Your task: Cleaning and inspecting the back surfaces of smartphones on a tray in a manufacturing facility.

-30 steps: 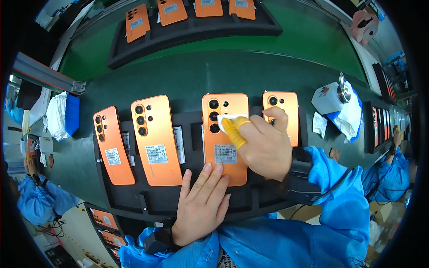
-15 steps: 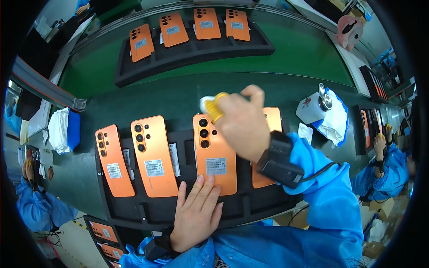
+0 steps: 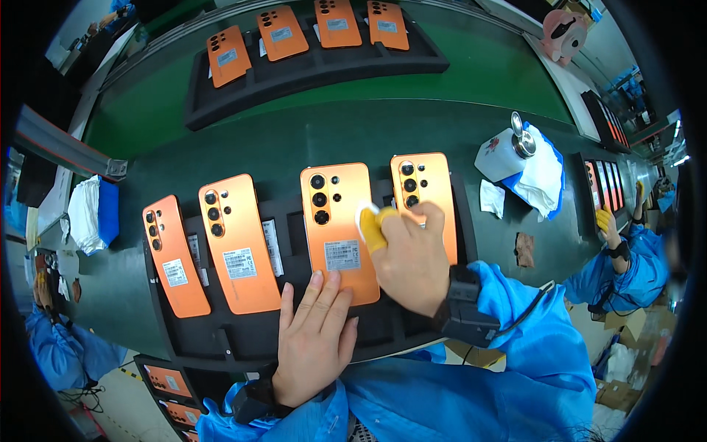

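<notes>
Several orange phones lie camera side up in a black foam tray (image 3: 254, 335). My left hand (image 3: 313, 346) is open, its fingertips resting flat on the lower end of one orange phone (image 3: 346, 217), just below its grey label. Yellow covers sit on fingers of my right hand (image 3: 409, 254), which pinches a small white wipe (image 3: 364, 221) at that phone's right edge. Part of the rightmost phone (image 3: 438, 184) is hidden by the right hand. To the left lie a second phone (image 3: 258, 295) and a smaller third one (image 3: 188, 298).
Beyond, on the green surface, another black tray (image 3: 309, 81) bears several phones. At right stand a white pump bottle (image 3: 495, 155) and a blue box of white wipes (image 3: 545, 177), near a brown scrap (image 3: 524, 249). Another wipe box (image 3: 108, 214) is at left. Co-workers sit both sides.
My right hand has come down from above the phone's top to its right edge, bringing the wipe along. My left hand stays on the phone. The brown scrap has come into sight.
</notes>
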`<state>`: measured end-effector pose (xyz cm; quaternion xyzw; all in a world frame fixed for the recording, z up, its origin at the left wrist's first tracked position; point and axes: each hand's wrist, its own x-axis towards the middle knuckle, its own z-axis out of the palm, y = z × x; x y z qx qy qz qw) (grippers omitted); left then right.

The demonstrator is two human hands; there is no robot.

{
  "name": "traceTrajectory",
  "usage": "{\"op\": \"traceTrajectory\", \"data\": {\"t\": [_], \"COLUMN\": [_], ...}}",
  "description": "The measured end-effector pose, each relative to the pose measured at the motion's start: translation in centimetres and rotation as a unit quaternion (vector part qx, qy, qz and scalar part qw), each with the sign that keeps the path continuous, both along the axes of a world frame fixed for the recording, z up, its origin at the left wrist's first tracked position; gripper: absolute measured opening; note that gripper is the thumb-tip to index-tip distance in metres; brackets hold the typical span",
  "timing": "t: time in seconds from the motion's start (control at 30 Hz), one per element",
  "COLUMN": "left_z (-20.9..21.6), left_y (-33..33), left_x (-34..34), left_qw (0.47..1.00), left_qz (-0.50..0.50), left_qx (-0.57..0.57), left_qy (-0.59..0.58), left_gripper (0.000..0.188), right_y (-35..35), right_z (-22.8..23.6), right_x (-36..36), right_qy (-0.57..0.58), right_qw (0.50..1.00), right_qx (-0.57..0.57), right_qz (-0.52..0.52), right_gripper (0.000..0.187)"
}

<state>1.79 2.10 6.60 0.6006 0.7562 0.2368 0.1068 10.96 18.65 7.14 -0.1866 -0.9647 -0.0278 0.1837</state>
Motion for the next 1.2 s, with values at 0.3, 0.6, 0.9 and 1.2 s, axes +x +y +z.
{"op": "traceTrajectory", "data": {"t": [0.3, 0.6, 0.9, 1.2], "left_z": [0.4, -0.4, -0.7, -0.5], "left_y": [-1.1, -5.4, -5.6, -5.6], "left_x": [-0.7, -5.2, -5.6, -5.6], "left_qw": [0.996, 0.987, 0.989, 0.99], "left_qz": [0.021, 0.155, 0.146, 0.141], "left_qx": [0.07, 0.023, 0.015, 0.01], "left_qy": [-0.042, 0.026, 0.003, -0.013], "left_gripper": [0.033, 0.041, 0.047, 0.046], "right_y": [1.0, -0.9, -1.4, -0.5], "right_z": [5.4, 2.2, -0.4, 1.3], "right_x": [-1.8, -11.6, -15.0, -16.2], "right_qy": [0.048, 0.035, 0.063, 0.04], "right_qw": [0.995, 0.968, 0.957, 0.955], "right_qx": [-0.018, 0.066, 0.088, 0.144], "right_qz": [0.084, 0.241, 0.269, 0.256], "right_gripper": [0.027, 0.027, 0.008, 0.014]}}
